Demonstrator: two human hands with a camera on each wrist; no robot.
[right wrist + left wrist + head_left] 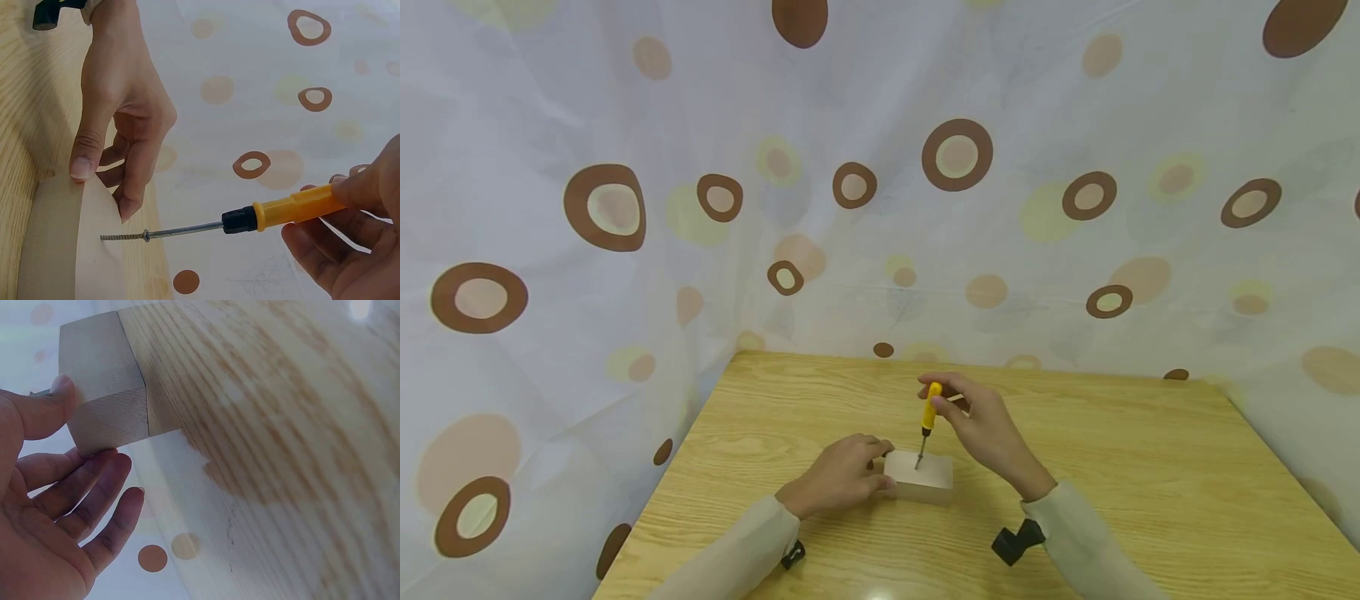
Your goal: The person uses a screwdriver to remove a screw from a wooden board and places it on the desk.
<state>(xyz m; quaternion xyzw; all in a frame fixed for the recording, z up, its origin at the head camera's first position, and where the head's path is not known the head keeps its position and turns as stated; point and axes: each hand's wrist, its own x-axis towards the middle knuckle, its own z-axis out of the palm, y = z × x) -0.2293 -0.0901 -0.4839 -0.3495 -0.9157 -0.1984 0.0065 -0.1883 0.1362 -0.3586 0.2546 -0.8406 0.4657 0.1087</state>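
Note:
A pale wooden block [919,483] lies on the wooden table [1120,467]. My left hand [842,475] holds its left end, thumb on the near face and fingers at the far side; the left wrist view shows this grip on the block [103,362]. A screw [123,237] stands in the block's top face with much of its thread exposed. My right hand [981,421] pinches the yellow handle of a screwdriver [932,408]. In the right wrist view the tip of the screwdriver [294,209] meets the screw head, nearly in line with the screw.
A white curtain [880,250] with brown and yellow circles hangs behind the table and along its left side. Black camera mounts sit at both wrists, one at the right sleeve [1018,542] and a smaller one at the left sleeve [793,554].

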